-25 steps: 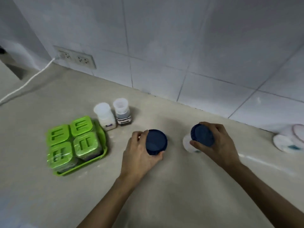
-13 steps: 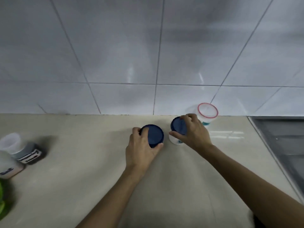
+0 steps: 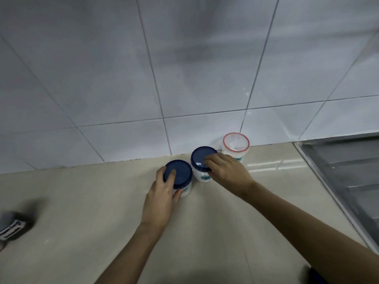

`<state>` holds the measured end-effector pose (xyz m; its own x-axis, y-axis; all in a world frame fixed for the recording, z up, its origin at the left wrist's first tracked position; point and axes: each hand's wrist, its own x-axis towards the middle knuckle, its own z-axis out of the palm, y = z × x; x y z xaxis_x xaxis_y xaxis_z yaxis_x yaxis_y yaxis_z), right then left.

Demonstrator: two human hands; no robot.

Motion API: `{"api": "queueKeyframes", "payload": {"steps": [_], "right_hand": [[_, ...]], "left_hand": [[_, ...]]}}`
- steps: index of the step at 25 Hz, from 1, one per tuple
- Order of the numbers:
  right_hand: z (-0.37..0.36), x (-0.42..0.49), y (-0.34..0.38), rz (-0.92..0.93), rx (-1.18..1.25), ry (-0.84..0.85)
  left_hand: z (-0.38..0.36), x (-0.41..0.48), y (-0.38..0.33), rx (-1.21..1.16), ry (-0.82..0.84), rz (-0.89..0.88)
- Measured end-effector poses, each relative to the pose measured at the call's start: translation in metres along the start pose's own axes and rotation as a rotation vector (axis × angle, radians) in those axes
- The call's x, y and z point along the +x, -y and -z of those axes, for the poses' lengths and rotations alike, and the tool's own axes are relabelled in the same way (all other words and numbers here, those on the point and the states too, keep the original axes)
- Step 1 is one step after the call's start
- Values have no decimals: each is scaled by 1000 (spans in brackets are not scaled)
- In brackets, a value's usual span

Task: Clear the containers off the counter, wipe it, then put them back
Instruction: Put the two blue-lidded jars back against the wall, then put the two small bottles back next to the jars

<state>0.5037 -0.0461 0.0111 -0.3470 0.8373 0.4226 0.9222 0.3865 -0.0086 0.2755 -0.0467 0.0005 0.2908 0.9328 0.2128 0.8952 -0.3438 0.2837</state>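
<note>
Two white jars with dark blue lids stand side by side on the beige counter (image 3: 86,201), close to the tiled wall. My left hand (image 3: 162,193) grips the left jar (image 3: 180,175) from its near side, fingers over the lid. My right hand (image 3: 227,171) holds the right jar (image 3: 200,160) with its fingers on the lid. Just behind and to the right of that jar stands a white container with a red rim (image 3: 236,145), against the wall.
A steel sink drainboard (image 3: 344,177) borders the counter on the right. At the far left edge a small grey-capped bottle (image 3: 10,226) shows blurred. The white tiled wall (image 3: 184,68) rises right behind the jars.
Both hands have carried the two blue-lidded jars rightward along the counter, toward the wall and the red-rimmed container. The green tray has left the view.
</note>
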Motion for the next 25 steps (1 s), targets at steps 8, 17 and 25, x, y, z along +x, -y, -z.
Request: {"api": "queueKeyframes", "payload": {"steps": [8, 17, 25], "right_hand": [[-19, 29, -17, -137, -45, 125], [0, 12, -1, -278, 215, 114], [-12, -52, 77, -74, 281, 189]], "left_hand": [[-20, 52, -14, 24, -39, 36], [-14, 64, -11, -105, 32, 53], [-1, -73, 42, -164, 40, 143]]}}
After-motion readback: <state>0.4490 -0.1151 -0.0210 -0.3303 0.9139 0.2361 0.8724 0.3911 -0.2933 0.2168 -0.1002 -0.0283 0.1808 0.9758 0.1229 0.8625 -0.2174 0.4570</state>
